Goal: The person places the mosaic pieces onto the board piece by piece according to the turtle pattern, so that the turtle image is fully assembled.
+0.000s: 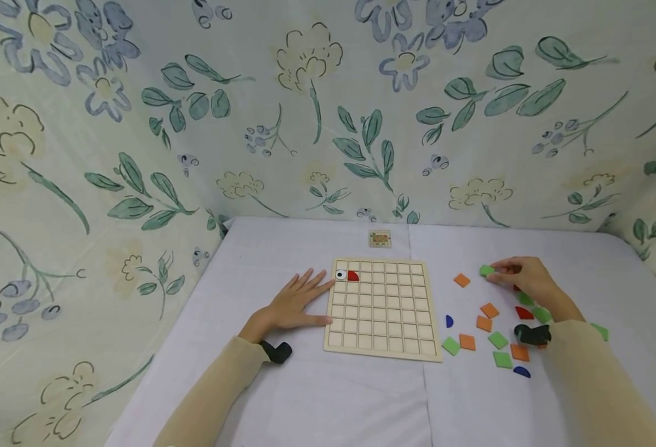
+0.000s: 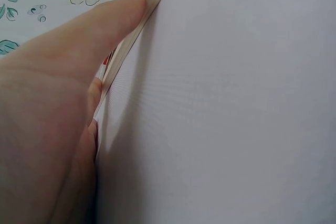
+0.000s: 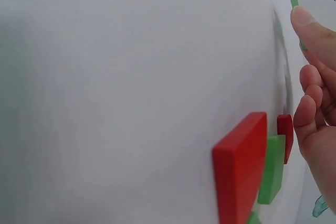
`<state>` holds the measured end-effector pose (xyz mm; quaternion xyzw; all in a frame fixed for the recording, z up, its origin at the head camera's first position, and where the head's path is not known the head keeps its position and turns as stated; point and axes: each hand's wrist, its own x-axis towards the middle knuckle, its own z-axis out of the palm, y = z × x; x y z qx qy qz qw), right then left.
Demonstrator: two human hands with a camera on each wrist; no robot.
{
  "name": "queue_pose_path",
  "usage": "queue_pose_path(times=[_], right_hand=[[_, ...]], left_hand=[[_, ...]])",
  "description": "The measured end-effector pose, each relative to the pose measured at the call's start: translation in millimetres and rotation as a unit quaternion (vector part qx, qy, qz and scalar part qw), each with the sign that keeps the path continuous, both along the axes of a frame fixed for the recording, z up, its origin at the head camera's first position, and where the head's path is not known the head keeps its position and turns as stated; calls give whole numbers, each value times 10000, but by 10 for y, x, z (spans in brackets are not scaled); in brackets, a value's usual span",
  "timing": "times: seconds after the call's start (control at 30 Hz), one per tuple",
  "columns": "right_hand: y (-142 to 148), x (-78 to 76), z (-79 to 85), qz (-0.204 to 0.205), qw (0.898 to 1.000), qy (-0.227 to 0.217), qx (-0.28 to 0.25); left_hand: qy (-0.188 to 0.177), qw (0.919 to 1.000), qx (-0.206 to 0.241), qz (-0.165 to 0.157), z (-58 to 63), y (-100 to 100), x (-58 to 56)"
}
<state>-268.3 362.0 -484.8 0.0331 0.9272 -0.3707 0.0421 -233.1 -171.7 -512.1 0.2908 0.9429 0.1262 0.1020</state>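
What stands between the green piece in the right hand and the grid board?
One flat orange tile lies between the green piece and the grid board; the right hand could probably pass above it.

Table (image 1: 283,403), white cloth (image 1: 373,397) on top.
Grid board (image 1: 386,315) mid-table, small card (image 1: 380,239) past its far edge; loose orange squares (image 1: 467,342), green squares (image 1: 503,359), red pieces (image 1: 523,313), blue pieces (image 1: 522,372) to its right.

Person's left arm (image 1: 213,394) in from near left, left hand (image 1: 293,307) palm down, fingers spread. Right arm (image 1: 596,379) from near right, right hand (image 1: 529,280) pinching, fingers pointing left.
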Motion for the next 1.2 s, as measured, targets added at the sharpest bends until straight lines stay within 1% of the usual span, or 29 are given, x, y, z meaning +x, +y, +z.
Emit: queue_pose_path(times=[0.13, 0.27, 0.47, 0.67, 0.77, 0.87, 1.07, 1.2], right_hand=[[-47, 37, 60, -79, 9999, 82, 23], [-125, 72, 114, -53, 9998, 214, -3], [-296, 125, 202, 374, 9973, 632, -25], [-563, 195, 290, 709, 9932, 875, -302], [-706, 217, 337, 981, 9906, 856, -411], [-852, 222, 370, 1107, 9894, 771, -538], [-1169, 231, 419, 1143, 9886, 737, -640], [-1371, 234, 430, 1090, 9891, 702, -697]], left_hand=[[-16, 9999, 160, -22, 28, 3, 16], [-19, 9999, 112, -24, 25, -2, 7], [-72, 9999, 98, -28, 9, -7, -14], [-84, 9999, 94, -13, 23, -6, 2], [-59, 9999, 90, -20, 30, -6, 9], [-53, 9999, 112, -17, 35, -4, 16], [-59, 10000, 53, 14, 32, 0, 21], [-47, 10000, 63, 20, 44, 11, 25]])
